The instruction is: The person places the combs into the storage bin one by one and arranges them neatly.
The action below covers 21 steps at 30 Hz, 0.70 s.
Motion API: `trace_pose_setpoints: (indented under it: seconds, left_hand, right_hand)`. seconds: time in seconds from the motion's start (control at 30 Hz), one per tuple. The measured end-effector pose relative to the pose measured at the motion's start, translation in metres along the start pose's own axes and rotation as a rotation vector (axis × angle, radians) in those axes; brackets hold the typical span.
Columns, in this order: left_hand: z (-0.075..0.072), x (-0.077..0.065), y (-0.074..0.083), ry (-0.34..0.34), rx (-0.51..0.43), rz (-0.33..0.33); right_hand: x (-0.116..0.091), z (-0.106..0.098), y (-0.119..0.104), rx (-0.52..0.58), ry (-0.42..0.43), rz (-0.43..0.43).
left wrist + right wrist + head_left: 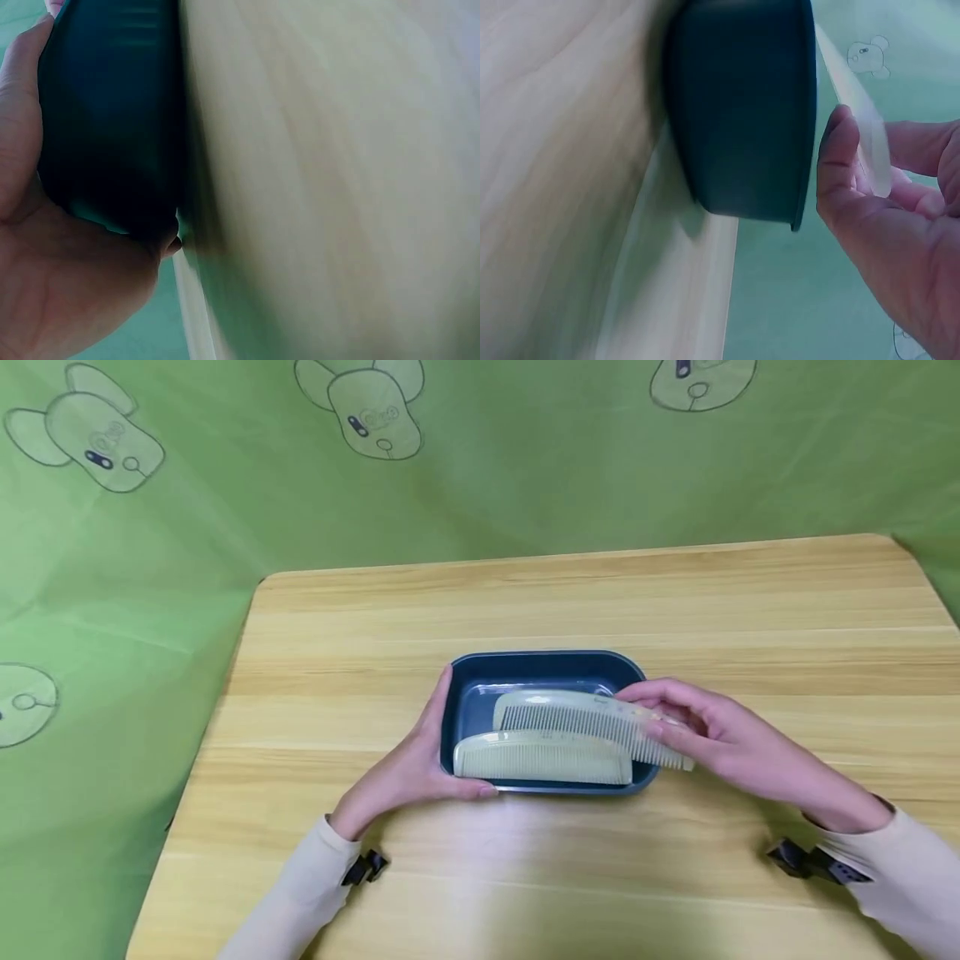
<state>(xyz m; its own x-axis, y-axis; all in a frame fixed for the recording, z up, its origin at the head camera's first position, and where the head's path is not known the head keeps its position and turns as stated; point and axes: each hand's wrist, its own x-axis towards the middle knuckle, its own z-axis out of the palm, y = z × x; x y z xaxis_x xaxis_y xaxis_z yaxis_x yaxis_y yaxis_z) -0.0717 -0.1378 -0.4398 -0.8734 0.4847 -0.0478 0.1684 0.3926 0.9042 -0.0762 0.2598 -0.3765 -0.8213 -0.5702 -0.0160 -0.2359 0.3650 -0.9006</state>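
A dark blue rectangular tray [525, 664] with raised walls stands on the table in the head view. My left hand [416, 764] grips its left end, thumb along the near wall and fingers on the far side; the left wrist view shows the palm against the tray's end [112, 112]. One pale comb [543, 758] lies in the tray along the near wall, teeth toward me. My right hand [697, 735] pinches the right end of a second pale comb [570, 710], which slants over the tray's right rim. In the right wrist view this comb [859, 112] is above the rim.
The wooden table [360, 652] extends around the tray on all sides. A green cloth [525, 485] with cartoon animal heads hangs behind the table and at its left. Black straps with small devices [817, 862] sit at both wrists.
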Motion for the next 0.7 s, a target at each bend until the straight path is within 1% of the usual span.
trace_pose_setpoints:
  seconds: [0.17, 0.47, 0.7]
  left_hand:
    - [-0.001, -0.001, 0.0, 0.0, 0.001, 0.004]
    - [0.0, 0.001, -0.001, -0.009, -0.005, -0.006]
    - [0.001, 0.001, 0.0, -0.012, -0.016, 0.001]
  right_hand:
    - [0.008, 0.008, -0.004, -0.015, -0.038, -0.01]
    - [0.015, 0.018, -0.008, -0.035, -0.073, -0.025]
    - [0.024, 0.026, -0.008, -0.128, -0.084, -0.1]
